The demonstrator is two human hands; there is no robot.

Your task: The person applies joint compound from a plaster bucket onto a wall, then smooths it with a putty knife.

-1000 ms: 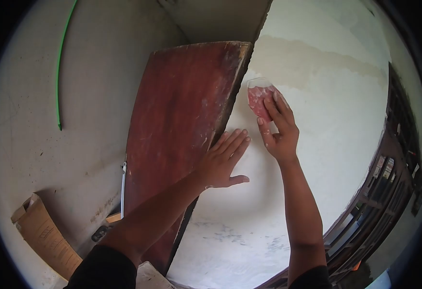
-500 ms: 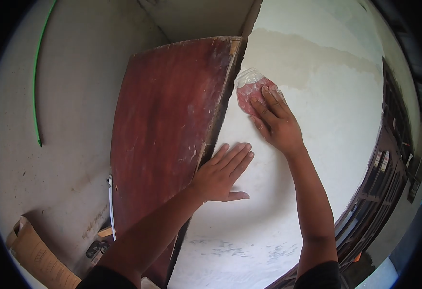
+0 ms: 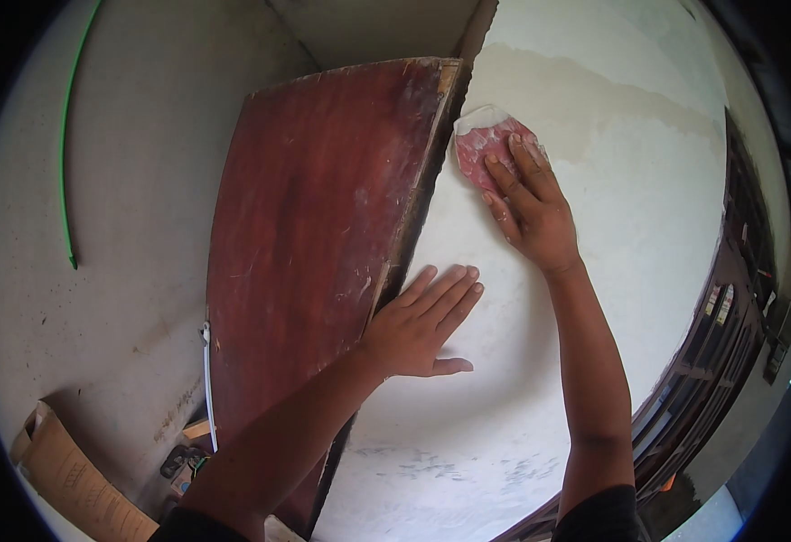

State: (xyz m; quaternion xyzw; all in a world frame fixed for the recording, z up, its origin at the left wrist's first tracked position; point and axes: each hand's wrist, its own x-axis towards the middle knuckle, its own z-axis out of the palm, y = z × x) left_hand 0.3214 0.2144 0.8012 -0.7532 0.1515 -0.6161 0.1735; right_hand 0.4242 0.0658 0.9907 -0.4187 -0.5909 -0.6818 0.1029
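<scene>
My right hand (image 3: 533, 200) presses a flat red putty spreader (image 3: 478, 155) against the white wall (image 3: 630, 226), close to the edge of a dark red wooden panel (image 3: 314, 208). White paste coats the spreader's upper edge and streaks its face. Its right side is partly hidden under my fingers, which lie stretched over it. Lower down, my left hand (image 3: 427, 323) rests flat on the wall with fingers spread and nothing held. The left wrist crosses the panel's edge.
A beige damp-looking band (image 3: 585, 99) runs across the upper wall. To the right is a dark slatted frame (image 3: 702, 352). On the left, a green cord (image 3: 66, 163) hangs on a grey wall, above a cardboard box (image 3: 79, 479) at the bottom.
My right hand and the spreader have moved slightly up and to the right along the wall. My left hand stays nearly in place.
</scene>
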